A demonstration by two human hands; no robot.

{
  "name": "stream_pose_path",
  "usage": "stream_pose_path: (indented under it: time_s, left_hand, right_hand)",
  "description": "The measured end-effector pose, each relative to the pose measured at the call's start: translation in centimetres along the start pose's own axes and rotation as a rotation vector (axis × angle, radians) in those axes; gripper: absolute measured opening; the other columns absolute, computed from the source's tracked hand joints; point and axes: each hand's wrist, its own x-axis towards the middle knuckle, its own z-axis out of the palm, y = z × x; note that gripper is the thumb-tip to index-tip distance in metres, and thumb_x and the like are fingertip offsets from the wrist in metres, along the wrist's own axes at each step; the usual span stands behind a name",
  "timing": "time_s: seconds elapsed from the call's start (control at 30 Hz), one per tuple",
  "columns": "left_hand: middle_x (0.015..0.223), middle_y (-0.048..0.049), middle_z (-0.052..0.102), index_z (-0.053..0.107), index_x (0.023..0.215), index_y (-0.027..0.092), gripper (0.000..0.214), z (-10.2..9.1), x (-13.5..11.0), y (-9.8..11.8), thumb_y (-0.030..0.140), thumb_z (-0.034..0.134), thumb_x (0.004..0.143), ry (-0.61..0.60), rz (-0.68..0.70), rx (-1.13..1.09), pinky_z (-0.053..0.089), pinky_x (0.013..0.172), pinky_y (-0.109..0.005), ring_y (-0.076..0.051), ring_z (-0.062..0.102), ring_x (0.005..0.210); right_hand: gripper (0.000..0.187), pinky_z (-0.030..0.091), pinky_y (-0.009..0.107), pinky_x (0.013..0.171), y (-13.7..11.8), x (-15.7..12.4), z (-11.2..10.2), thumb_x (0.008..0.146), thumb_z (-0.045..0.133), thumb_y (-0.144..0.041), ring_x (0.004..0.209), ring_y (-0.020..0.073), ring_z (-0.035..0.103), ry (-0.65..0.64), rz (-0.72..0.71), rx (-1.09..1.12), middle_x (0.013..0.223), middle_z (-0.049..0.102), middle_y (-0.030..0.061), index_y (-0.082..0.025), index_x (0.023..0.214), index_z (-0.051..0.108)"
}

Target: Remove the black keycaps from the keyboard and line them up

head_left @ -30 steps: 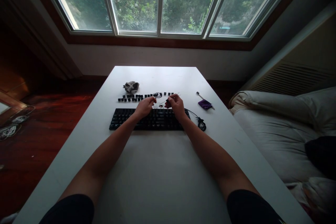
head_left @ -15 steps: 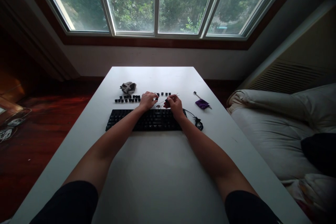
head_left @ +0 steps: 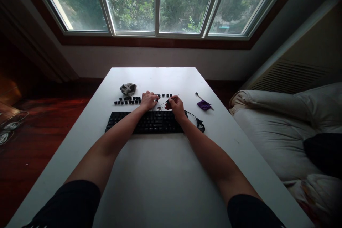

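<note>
My left hand (head_left: 149, 100) is at the rows of black keycaps (head_left: 128, 102) behind the keyboard. Its fingers are bent down onto a small dark keycap (head_left: 156, 100); the grip is partly hidden. My right hand (head_left: 175, 104) is closed round a wire keycap puller (head_left: 168, 104), whose thin wires stick out on both sides. It hovers over the back edge of the black keyboard (head_left: 153, 123). The keyboard lies lengthwise under both forearms, which hide parts of it.
A crumpled grey cloth (head_left: 128, 89) lies at the back left of the white table (head_left: 149, 164). To the right are a purple cloth (head_left: 204, 105) with a thin brush (head_left: 198, 95) and a coiled cable (head_left: 200, 125). A padded sofa (head_left: 262, 128) stands beside the table.
The view has shifted slightly, moving everything a little left. Both hands keep nearly the same places and grips, with only small finger movement.
</note>
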Motion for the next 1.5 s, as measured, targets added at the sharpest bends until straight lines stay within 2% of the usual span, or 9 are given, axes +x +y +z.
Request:
stream_pose_path:
  time_s: [0.33,0.6,0.77,0.87,0.93,1.1,1.3,1.37,1.5]
  left_hand:
    - [0.114,-0.0097,0.067,0.076,0.111,0.030,0.026,-0.1,0.2,-0.2,0.031,0.066,0.087,-0.022,-0.005,0.013,0.033,0.102,-0.049,-0.033,0.047,0.118]
    - [0.117,-0.0097,0.064,0.075,0.113,0.029,0.028,-0.5,-0.1,0.1,0.030,0.066,0.087,0.012,-0.001,0.040,0.036,0.100,-0.048,-0.032,0.049,0.117]
    - [0.118,-0.0095,0.064,0.075,0.113,0.029,0.026,-1.1,-1.2,0.2,0.030,0.065,0.088,0.049,-0.026,0.019,0.039,0.099,-0.047,-0.031,0.051,0.116]
    - [0.117,-0.0089,0.065,0.076,0.110,0.029,0.024,-1.9,-2.3,0.1,0.030,0.063,0.090,0.047,-0.016,-0.006,0.040,0.099,-0.047,-0.031,0.053,0.114]
    - [0.114,-0.0085,0.067,0.076,0.109,0.028,0.023,-2.6,-3.1,0.1,0.032,0.062,0.091,0.010,0.005,-0.040,0.042,0.097,-0.045,-0.029,0.056,0.110]
    - [0.108,-0.0059,0.069,0.077,0.103,0.026,0.020,-4.7,-5.2,1.2,0.034,0.062,0.092,-0.150,0.222,-0.121,0.045,0.096,-0.040,-0.026,0.060,0.105]
    - [0.102,-0.0061,0.070,0.078,0.098,0.024,0.016,-6.4,-6.6,2.2,0.032,0.069,0.087,-0.239,0.320,-0.099,0.047,0.088,-0.035,-0.024,0.061,0.101]
    - [0.102,-0.0058,0.069,0.078,0.097,0.025,0.015,-6.7,-6.8,2.1,0.032,0.071,0.085,-0.250,0.328,-0.098,0.047,0.087,-0.034,-0.024,0.061,0.101]
    - [0.101,-0.0056,0.069,0.078,0.097,0.025,0.016,-7.0,-7.0,1.9,0.033,0.071,0.085,-0.264,0.335,-0.094,0.047,0.085,-0.033,-0.023,0.062,0.099]
  right_hand:
    - [0.034,0.054,0.024,0.048,-0.3,-0.2,0.0,0.082,0.070,-0.048,0.053,0.0146,0.066,-0.017,0.019,-0.012,0.066,0.066,-0.0029,-0.022,0.095,0.053]
    - [0.033,0.054,0.024,0.049,0.0,0.0,-0.1,0.083,0.067,-0.048,0.053,0.0139,0.065,-0.041,0.006,-0.016,0.070,0.064,-0.0031,-0.023,0.097,0.051]
    - [0.032,0.054,0.023,0.053,-0.3,0.2,0.4,0.084,0.062,-0.046,0.063,0.0131,0.069,-0.176,-0.041,-0.069,0.083,0.062,-0.0044,-0.026,0.106,0.049]
    - [0.028,0.054,0.023,0.054,-0.7,0.2,0.5,0.085,0.061,-0.041,0.067,0.0144,0.070,-0.260,-0.048,-0.171,0.083,0.065,-0.0035,-0.025,0.106,0.050]
    - [0.026,0.053,0.023,0.055,-1.1,0.0,0.5,0.086,0.060,-0.039,0.068,0.0152,0.070,-0.306,-0.063,-0.267,0.081,0.068,-0.0022,-0.024,0.106,0.052]
    - [0.024,0.054,0.024,0.058,-1.9,-0.1,-0.3,0.088,0.061,-0.038,0.067,0.0150,0.068,-0.321,-0.126,-0.387,0.077,0.069,-0.0014,-0.023,0.107,0.058]
    - [0.021,0.055,0.022,0.057,-2.1,0.7,-1.0,0.091,0.057,-0.038,0.076,0.0149,0.067,-0.290,-0.137,-0.423,0.085,0.069,0.0035,-0.019,0.091,0.067]
    - [0.022,0.054,0.021,0.055,-2.3,0.7,-1.2,0.088,0.061,-0.035,0.071,0.0141,0.068,-0.312,-0.097,-0.399,0.085,0.070,0.0027,-0.019,0.103,0.067]
    - [0.065,0.053,0.022,0.051,-3.1,0.2,-1.3,0.083,0.067,-0.031,0.059,0.0139,0.068,-0.357,-0.038,-0.337,0.081,0.071,-0.0011,-0.023,0.144,0.048]
